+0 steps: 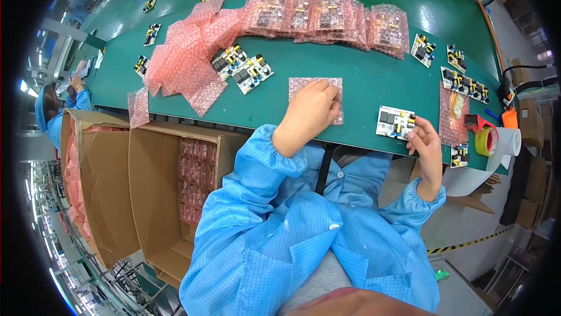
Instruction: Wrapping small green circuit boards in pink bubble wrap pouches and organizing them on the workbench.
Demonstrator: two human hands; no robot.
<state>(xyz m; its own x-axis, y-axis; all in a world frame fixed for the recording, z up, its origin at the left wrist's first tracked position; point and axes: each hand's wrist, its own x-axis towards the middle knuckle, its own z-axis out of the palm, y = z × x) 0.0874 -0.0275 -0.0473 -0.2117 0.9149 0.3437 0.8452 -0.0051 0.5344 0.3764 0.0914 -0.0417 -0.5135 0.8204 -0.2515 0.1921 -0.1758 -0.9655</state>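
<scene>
My left hand (310,111) rests flat on a pink bubble-wrap bag (304,86) lying on the green bench (362,76), fingers curled at the bag's right edge. My right hand (425,140) pinches the corner of a white circuit board (393,122) near the bench's front edge. Both forearms wear blue sleeves.
A row of bagged boards (327,15) lies at the back. Loose pink bags (187,64) and two bare boards (242,67) sit left. More boards (464,82), tape rolls (485,137) and a white roll (511,140) are right. An open carton (175,193) of bagged boards stands at lower left; another person (58,108) works far left.
</scene>
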